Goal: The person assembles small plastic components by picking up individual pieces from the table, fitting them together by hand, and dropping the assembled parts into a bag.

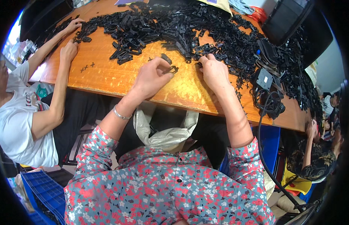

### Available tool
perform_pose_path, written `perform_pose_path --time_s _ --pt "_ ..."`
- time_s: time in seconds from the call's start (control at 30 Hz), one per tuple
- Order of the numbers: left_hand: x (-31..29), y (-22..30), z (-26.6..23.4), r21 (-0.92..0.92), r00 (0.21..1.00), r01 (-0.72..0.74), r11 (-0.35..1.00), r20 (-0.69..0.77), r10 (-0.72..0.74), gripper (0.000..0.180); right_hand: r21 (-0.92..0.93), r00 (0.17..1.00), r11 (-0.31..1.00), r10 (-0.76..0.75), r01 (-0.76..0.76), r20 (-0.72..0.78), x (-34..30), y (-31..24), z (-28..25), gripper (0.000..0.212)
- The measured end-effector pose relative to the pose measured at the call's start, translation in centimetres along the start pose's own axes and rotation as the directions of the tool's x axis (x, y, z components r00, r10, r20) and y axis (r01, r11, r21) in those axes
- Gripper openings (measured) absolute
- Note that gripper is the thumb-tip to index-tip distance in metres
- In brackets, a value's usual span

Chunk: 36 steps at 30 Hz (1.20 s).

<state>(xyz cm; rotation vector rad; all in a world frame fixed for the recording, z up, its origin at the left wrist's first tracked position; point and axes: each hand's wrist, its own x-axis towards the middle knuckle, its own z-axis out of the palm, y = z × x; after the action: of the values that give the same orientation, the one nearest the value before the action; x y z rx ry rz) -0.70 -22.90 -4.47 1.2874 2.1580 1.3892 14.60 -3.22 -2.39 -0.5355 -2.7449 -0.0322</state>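
My left hand [153, 77] is over the wooden table [118, 78], thumb and fingers closed on a small black plastic frame [174, 69]. Just beyond its fingertips lies another dark plastic piece [166, 58]. My right hand [215, 74] rests at the near edge of a heap of black plastic parts [174, 28]. Its fingers are pinched together; a dark bit shows at the tips, too small and covered to name. An open white woven sack [163, 135] hangs below the table edge, between my forearms.
A black boxy device [262, 80] with a coiled cable [270, 103] stands to the right. Several small black crosses [87, 67] lie at left. A co-worker's hands [71, 47] touch the heap's left end; another person [313, 153] sits far right. A black bin [287, 18] stands behind.
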Motion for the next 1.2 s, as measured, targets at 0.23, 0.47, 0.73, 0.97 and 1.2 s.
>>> perform_pose_path --time_s 0.23,0.47,0.73,0.97,1.2 --pt "-0.4 1.0 1.9 -0.631 0.993 0.122 0.766 0.080 -0.092 0.039 0.548 0.975 0.834 0.066 0.062 -0.210 -3.1 -4.0 -1.8 0.019" --pt "-1.2 1.5 3.6 -0.541 0.988 0.093 0.836 0.151 -0.012 0.038 0.749 0.955 0.654 0.277 -0.106 -0.107 -6.1 -6.8 -1.5 0.019" --pt "-2.3 2.8 3.5 -0.782 0.958 0.271 0.561 0.277 -0.078 0.034 0.737 0.901 0.673 0.357 -0.066 -0.245 -6.5 -6.2 -1.4 0.010" --pt "-2.5 1.8 3.2 -0.831 0.951 0.294 0.471 0.302 -0.062 0.034 0.811 0.900 0.583 0.376 -0.043 -0.222 -6.9 -6.5 -0.5 0.010" --pt "-3.0 2.4 2.9 -0.869 0.960 0.250 0.427 0.281 0.009 0.037 0.983 0.888 0.093 0.448 -0.161 0.103 -6.8 -7.5 -2.1 0.008"
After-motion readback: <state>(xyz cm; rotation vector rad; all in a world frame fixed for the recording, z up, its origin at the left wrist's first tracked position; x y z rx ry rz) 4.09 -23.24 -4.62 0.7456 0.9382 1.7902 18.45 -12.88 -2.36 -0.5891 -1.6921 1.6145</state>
